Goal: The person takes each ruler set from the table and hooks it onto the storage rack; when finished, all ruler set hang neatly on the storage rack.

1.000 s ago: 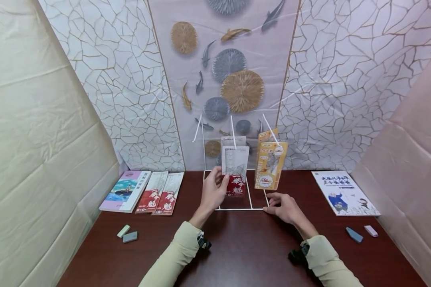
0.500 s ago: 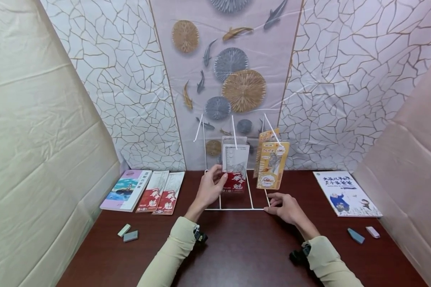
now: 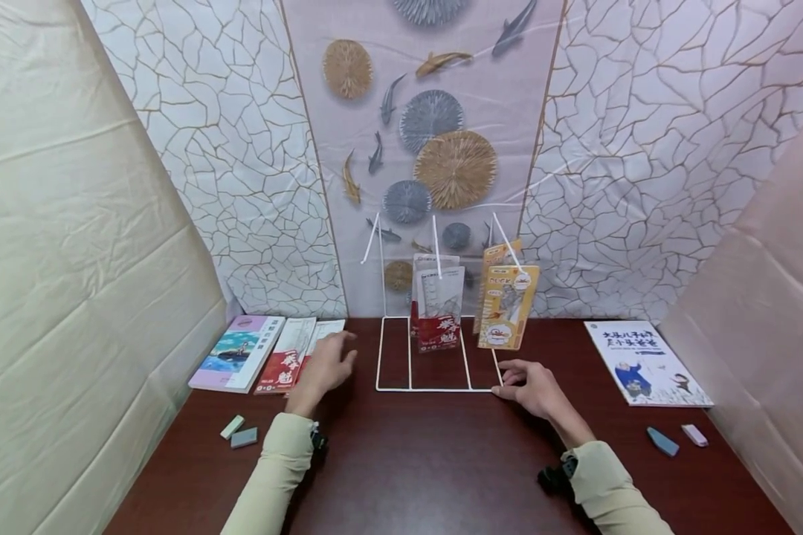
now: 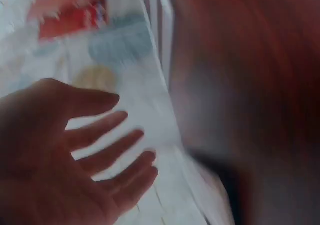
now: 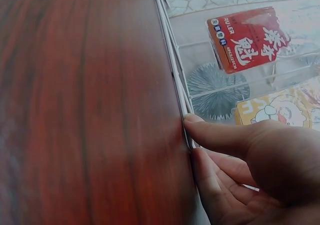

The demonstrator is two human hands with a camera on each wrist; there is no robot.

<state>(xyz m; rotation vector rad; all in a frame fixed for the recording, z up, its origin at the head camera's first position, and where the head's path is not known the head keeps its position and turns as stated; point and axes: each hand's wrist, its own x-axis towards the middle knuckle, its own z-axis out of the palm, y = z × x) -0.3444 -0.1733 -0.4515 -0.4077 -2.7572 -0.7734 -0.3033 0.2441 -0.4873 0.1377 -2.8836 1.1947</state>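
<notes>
My left hand (image 3: 324, 371), its fingers apart and holding nothing, hovers over the right one of two red-and-white ruler packs (image 3: 284, 360) lying at the left. In the left wrist view the left hand (image 4: 75, 150) has loosely bent, spread fingers. My right hand (image 3: 531, 388) pinches the front right corner of a white wire display rack (image 3: 442, 389) between thumb and fingers; the right wrist view shows the thumb (image 5: 220, 135) on the wire. From the rack's middle hook hang ruler packs (image 3: 442, 312), and from its right hook yellow duck-print packs (image 3: 508, 308). The left hook (image 3: 370, 238) is bare.
Left of the ruler packs lies a pink-and-blue book (image 3: 237, 353), with a green eraser (image 3: 232, 426) and a grey eraser (image 3: 244, 438) in front. At the right are a white picture book (image 3: 645, 364), a blue eraser (image 3: 662, 441) and a pink eraser (image 3: 694, 435).
My left hand has let go of the front ruler pack on the middle hook and moved left to the packs on the table. The right hand stays at the rack's corner.
</notes>
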